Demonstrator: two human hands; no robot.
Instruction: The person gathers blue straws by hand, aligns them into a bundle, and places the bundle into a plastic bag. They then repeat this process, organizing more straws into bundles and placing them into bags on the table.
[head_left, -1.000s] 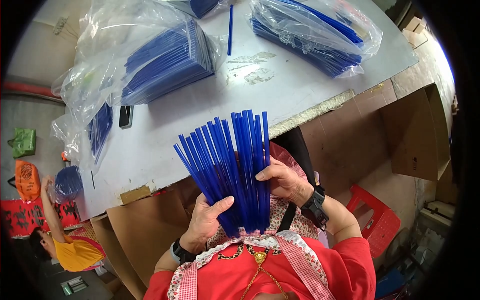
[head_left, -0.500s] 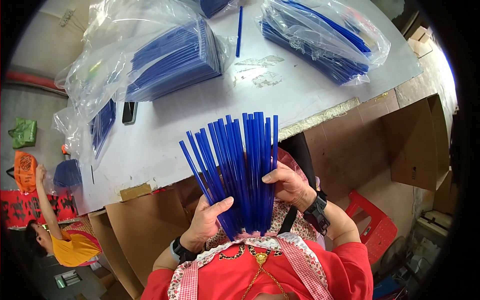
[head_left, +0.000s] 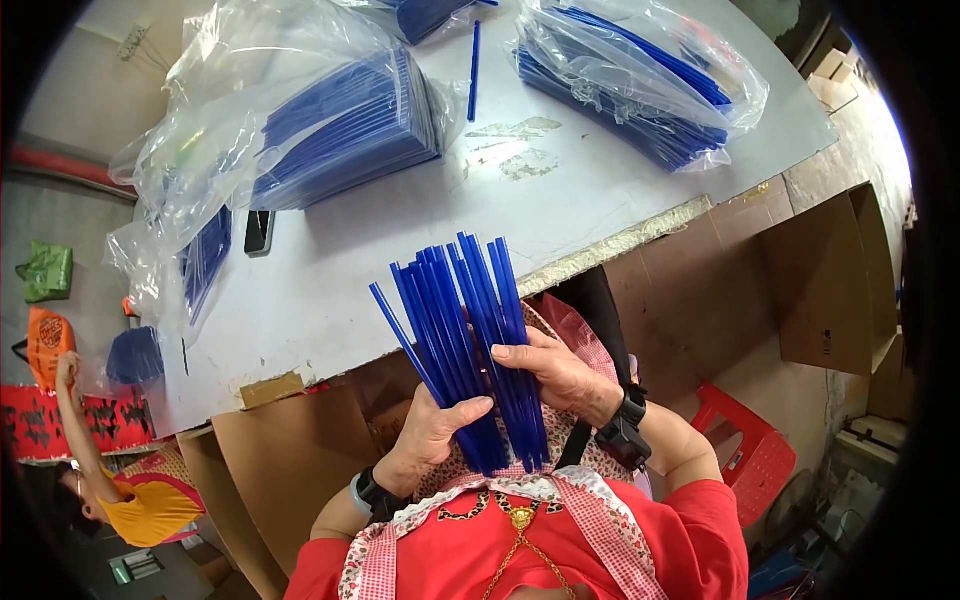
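Grasping the fanned blue plastic tubes (head_left: 440, 330) from opposite sides, left hand (head_left: 430, 435) and right hand (head_left: 563, 372) hold them by the worktop (head_left: 320, 280), near side; even, light thumb pressure should limit slipping.

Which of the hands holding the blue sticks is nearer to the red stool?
Right. The right hand, on the right side of the blue sticks, lies left of the red stool; the left hand, gripping their left side, is farther left.
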